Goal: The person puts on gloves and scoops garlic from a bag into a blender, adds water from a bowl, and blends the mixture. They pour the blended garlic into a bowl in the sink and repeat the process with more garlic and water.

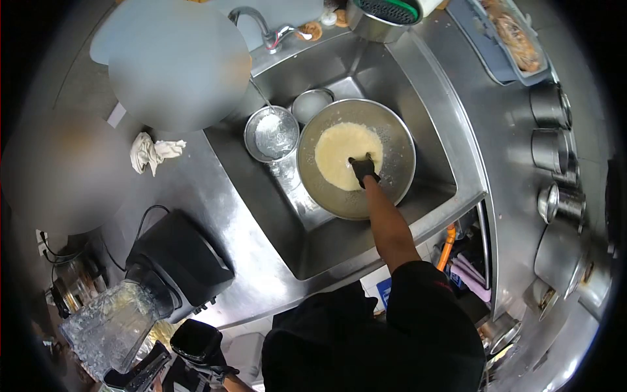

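Note:
A wide steel bowl (398, 144) in the sink holds a pale yellow mixture (343, 147). My right hand (364, 168), in a black glove, reaches into it with thumb and fingers apart; the fingertips touch the mixture and are partly hidden. Low at the left, my black-gloved left hand (219, 367) is closed on a dark rounded object (196, 340), most of its fingers hidden behind it. Beside that object lies a tilted, smeared clear blender jar (108, 326). Left of the big bowl stand a small bowl with white residue (271, 134) and a second small bowl (312, 104).
The sink (261, 215) has a faucet (274, 39) at its back edge. On the left counter are a black blender base (186, 261) and a crumpled cloth (155, 151). Steel pots (550, 150) line the right side, below a tray with wrapped food (513, 39).

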Demonstrator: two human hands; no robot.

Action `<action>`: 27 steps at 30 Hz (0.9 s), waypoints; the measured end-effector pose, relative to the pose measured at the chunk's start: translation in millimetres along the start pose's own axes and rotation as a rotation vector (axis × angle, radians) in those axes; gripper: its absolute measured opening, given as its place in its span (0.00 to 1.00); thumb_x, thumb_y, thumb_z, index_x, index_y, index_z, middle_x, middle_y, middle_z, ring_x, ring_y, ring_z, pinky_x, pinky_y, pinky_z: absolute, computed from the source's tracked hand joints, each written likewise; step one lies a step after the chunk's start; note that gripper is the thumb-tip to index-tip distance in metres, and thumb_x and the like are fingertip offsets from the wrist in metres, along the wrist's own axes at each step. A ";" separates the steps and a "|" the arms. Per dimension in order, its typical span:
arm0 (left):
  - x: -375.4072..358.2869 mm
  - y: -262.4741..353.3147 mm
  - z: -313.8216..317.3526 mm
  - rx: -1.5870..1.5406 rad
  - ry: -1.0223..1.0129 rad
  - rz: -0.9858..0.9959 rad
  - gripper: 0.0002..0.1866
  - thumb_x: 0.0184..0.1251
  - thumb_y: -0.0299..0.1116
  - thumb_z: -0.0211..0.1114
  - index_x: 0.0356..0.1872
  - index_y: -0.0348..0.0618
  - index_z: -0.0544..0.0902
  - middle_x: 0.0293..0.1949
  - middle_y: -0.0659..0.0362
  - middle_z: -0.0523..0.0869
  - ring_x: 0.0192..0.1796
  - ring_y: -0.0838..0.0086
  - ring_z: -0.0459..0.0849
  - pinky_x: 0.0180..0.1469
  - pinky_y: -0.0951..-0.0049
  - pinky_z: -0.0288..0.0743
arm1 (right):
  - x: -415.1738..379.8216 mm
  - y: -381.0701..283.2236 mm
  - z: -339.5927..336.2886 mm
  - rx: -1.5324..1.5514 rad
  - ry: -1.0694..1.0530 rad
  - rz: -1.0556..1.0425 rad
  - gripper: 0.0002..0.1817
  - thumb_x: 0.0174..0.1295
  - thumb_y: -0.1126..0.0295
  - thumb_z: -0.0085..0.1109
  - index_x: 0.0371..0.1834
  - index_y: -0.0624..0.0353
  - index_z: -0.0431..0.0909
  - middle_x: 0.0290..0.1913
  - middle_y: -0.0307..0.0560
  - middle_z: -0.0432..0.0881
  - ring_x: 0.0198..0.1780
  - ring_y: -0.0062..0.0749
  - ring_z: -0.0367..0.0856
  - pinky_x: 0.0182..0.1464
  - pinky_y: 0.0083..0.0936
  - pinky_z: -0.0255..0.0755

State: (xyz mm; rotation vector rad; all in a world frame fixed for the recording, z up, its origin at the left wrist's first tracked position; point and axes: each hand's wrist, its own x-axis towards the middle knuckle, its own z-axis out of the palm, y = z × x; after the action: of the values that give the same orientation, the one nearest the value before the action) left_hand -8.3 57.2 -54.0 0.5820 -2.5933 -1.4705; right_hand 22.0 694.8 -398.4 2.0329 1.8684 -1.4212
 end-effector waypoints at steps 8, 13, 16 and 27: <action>-22.9 12.8 8.9 0.036 0.022 -0.034 0.30 0.65 0.37 0.56 0.67 0.40 0.60 0.59 0.55 0.72 0.57 0.66 0.73 0.62 0.62 0.68 | -13.9 -37.6 -39.8 0.479 -0.624 0.095 0.33 0.54 0.62 0.65 0.63 0.59 0.65 0.52 0.43 0.76 0.44 0.27 0.78 0.43 0.28 0.73; -26.9 15.1 19.4 0.024 0.009 -0.028 0.30 0.65 0.37 0.56 0.67 0.40 0.60 0.59 0.55 0.72 0.57 0.66 0.73 0.62 0.61 0.67 | -28.0 -57.4 -81.8 0.499 -0.795 -0.245 0.29 0.61 0.74 0.57 0.66 0.59 0.61 0.58 0.39 0.71 0.44 0.21 0.77 0.46 0.22 0.75; -27.9 17.8 19.4 0.019 0.019 -0.014 0.30 0.65 0.37 0.56 0.67 0.41 0.60 0.60 0.55 0.71 0.57 0.66 0.73 0.62 0.61 0.67 | -42.1 -83.3 -94.2 0.784 -0.681 -0.075 0.22 0.65 0.73 0.49 0.63 0.60 0.66 0.58 0.43 0.72 0.51 0.24 0.76 0.48 0.22 0.75; 0.5 19.3 10.9 -0.015 -0.207 0.094 0.31 0.65 0.38 0.56 0.67 0.41 0.60 0.60 0.55 0.71 0.58 0.66 0.72 0.62 0.61 0.67 | 8.3 -46.1 -78.1 -0.273 -0.130 -0.600 0.18 0.64 0.62 0.48 0.55 0.53 0.76 0.50 0.55 0.80 0.52 0.47 0.78 0.54 0.35 0.71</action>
State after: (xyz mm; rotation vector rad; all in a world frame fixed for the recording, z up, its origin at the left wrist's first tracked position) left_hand -17.0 74.7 -43.5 0.3168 -2.7158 -1.5957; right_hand 28.8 758.7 -334.0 1.2785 2.5643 -1.2450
